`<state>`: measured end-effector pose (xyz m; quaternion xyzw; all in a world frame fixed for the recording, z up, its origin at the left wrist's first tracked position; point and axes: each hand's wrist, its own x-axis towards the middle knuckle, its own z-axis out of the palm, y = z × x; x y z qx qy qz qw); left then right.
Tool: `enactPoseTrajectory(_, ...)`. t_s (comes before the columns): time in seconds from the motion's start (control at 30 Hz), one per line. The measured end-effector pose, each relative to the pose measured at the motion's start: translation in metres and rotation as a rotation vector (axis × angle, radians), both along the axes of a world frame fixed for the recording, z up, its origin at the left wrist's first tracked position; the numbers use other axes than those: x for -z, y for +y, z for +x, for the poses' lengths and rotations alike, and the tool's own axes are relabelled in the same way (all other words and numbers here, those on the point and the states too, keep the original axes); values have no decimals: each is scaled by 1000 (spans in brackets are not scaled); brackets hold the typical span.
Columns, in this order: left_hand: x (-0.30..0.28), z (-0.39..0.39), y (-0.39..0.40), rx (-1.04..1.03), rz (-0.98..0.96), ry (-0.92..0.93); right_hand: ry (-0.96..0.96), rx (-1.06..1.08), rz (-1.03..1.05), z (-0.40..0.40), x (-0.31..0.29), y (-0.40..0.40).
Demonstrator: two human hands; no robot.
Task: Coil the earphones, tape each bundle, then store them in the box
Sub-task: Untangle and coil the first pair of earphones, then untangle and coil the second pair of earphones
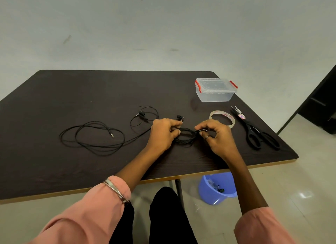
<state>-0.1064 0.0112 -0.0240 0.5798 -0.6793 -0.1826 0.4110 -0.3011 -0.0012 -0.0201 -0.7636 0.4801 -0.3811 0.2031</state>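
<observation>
nearest the camera, both pink sleeves run out of the bottom edge, so the elbows and upper arms are cut off; a metal bangle (116, 190) sits at the left cuff. below the table edge a blue tub (216, 189) stands on the floor, its contents too small and dark to make out.

over the near middle of the dark table (54, 162) the two forearms reach forward and converge. the left hand (164, 133) is knuckles up, fingers curled down round one side of a coiled earphone bundle (185, 137); the right hand (216, 136), a ring on one finger, pinches the bundle's other side between thumb and fingertips, where a pale strip shows. whether that strip is tape cannot be told. much of the coil is hidden under both palms. one earbud (180, 117) pokes out just behind the left hand.

to the left, a second, loose earphone cable (94, 136) sprawls in open loops, its plug lying free.

just behind the right hand lies a tape roll (222, 119), partly covered by the fingers. scissors (254, 129) lie to its right. farther back stands the clear box (215, 90), lid on with red clips.
</observation>
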Motion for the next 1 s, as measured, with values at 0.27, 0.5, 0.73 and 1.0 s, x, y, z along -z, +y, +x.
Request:
enactPoseTrajectory(0.27, 2, -1, -1, 16, -73, -31, -3, -157, 69, -2, -1, 0)
enactPoseTrajectory(0.5, 0, -1, 0, -30, -110, 41, -156, -141, 113, 0, -3, 2)
enactPoseTrajectory(0.73, 0, 0, 1, -70, -183, 114, -314, -75, 113, 4, -10, 9)
enactPoseTrajectory(1.0, -11, 25, 6, -302, -284, 304, -527, 235, -12, 7, -5, 3)
